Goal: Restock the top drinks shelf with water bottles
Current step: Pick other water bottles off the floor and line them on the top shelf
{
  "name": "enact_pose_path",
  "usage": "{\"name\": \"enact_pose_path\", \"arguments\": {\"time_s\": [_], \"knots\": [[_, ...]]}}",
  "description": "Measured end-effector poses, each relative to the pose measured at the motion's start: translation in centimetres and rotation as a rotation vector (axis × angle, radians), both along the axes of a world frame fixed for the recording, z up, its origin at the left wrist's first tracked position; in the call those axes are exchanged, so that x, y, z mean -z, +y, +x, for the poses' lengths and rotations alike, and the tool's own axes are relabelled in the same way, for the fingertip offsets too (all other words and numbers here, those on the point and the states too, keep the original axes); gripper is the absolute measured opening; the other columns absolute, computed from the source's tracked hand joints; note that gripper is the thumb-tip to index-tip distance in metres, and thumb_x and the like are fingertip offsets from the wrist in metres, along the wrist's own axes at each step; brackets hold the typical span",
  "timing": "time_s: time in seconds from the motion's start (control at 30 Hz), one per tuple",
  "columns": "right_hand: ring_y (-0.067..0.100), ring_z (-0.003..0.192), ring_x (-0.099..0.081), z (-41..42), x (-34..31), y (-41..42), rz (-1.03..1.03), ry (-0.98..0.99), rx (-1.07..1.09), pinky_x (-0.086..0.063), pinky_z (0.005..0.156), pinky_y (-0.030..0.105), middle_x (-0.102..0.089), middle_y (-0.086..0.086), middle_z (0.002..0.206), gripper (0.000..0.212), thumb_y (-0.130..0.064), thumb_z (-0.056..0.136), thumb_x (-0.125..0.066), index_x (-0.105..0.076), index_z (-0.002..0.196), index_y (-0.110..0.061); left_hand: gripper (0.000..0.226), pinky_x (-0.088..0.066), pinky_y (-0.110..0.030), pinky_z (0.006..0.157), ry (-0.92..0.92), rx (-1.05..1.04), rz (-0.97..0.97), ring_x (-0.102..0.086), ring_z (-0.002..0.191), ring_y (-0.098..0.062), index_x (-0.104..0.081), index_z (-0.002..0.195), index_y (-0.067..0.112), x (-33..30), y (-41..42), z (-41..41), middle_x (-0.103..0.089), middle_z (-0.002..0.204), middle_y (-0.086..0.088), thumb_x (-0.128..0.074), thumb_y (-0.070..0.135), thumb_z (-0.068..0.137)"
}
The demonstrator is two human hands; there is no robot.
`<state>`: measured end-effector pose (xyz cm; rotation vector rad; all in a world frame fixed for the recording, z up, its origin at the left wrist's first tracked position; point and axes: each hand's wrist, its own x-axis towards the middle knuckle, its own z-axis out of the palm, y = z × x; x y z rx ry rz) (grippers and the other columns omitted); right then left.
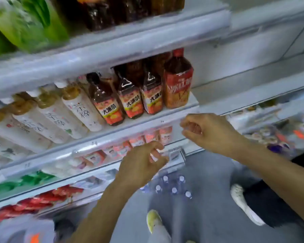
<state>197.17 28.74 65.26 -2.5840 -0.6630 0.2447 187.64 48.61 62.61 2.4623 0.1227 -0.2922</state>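
Both hands, left and right, hover loosely curled and empty before the shelves, while water bottles wait on the floor below, likely next to be picked up.

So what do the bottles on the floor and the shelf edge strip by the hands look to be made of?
Floor bottles: probably clear plastic with pale caps; the bodies look see-through, though blurred. Shelf edge strip: likely glossy clear plastic over white metal; it catches glare. Both hands hover nearby, empty.

Six water bottles on floor, 6 o'clock; three dark tea bottles; one red-label bottle; two hands.
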Motion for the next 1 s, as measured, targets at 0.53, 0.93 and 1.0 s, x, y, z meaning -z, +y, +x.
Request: {"name": "enact_pose_path", "arguments": {"time_s": [0.53,0.93,1.0], "knots": [[0.026,0.115,-0.059,-8.3,51.7,-7.9,-0.201,0.824,0.369,-0.043,0.094,0.031,-0.064,0.006,0.12,0.043,-0.019,0.089,-0.065,-0.055,0.131,-0.018,0.024,-0.049,-0.019,0.077,0.563,-0.37,-0.367,-0.066,0.088,-0.022,-0.062,0.105,0.024,48.1,-4.9,-4.8,-0.068,0.095,-0.004,-0.067,0.008,0.09],[0.007,0.099,-0.065,-10.4,76.6,-7.2,0.265,0.612,0.657,-0.049,0.084,0.022,-0.066,-0.02,0.108,0.068,-0.022,0.064,-0.088,-0.053,0.12,-0.035,0.103,-0.04,-0.041,0.11,0.47,-0.294,-0.398,-0.043,0.136,-0.018,-0.028,0.154,0.021,73.2,-6.8,-1.9,-0.046,0.15,0.0,-0.085,0.002,0.07],[-0.001,0.091,-0.062,-10.6,76.9,-6.8,0.279,0.541,0.685,-0.045,0.077,0.014,-0.065,-0.03,0.096,0.062,-0.033,0.062,-0.089,-0.05,0.109,-0.045,0.098,-0.042,-0.046,0.109,0.433,-0.328,-0.412,-0.049,0.133,-0.021,-0.036,0.15,0.023,74.3,-6.9,-1.1,-0.054,0.143,-0.002,-0.086,0.002,0.068]]}}
